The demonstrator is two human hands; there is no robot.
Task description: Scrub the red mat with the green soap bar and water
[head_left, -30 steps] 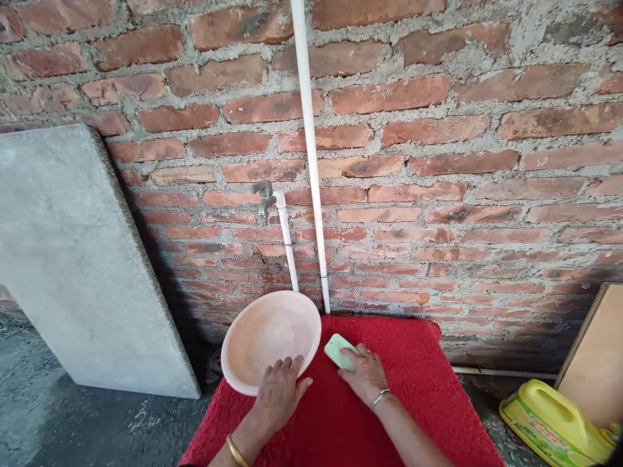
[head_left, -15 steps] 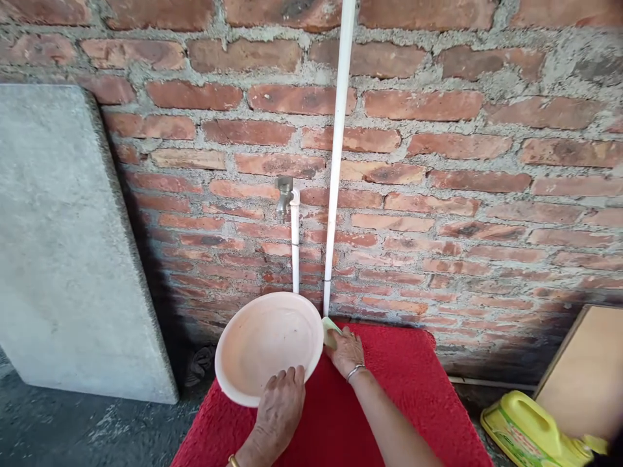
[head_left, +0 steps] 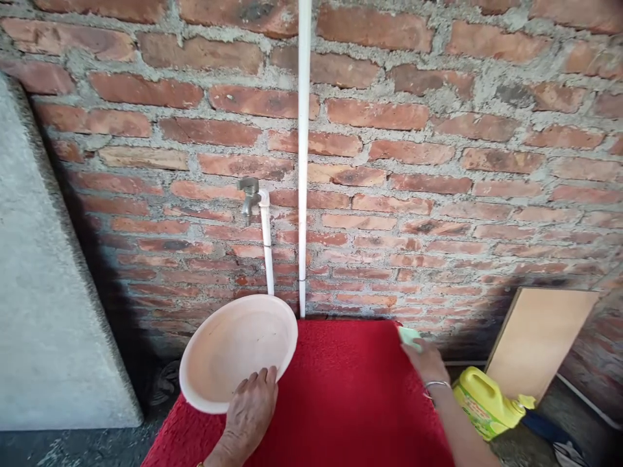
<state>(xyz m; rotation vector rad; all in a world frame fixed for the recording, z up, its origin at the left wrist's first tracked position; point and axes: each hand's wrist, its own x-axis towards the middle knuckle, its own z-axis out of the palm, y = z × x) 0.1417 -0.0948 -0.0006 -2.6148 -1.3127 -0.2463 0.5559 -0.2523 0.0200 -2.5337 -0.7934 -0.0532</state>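
Head view: gripping the near-right rim of a pale pink basin [head_left: 233, 350] with the left hand [head_left: 254, 407], as half a second ago. Clasping a pale green block [head_left: 410, 336] in the right hand [head_left: 429, 364], now moved from just beside the basin to the far right corner of the red-covered counter [head_left: 335, 395]. Can see beyond, rightward, a yellow jug [head_left: 484, 405], label too small to read, then a tan board [head_left: 542, 337], then a brick wall [head_left: 379, 155] with a tap [head_left: 250, 196].

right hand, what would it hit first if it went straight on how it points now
The right hand holds the pale green block in front of it; beyond that and the red cloth, the brick wall looks first in line, though depth is hard to judge here.
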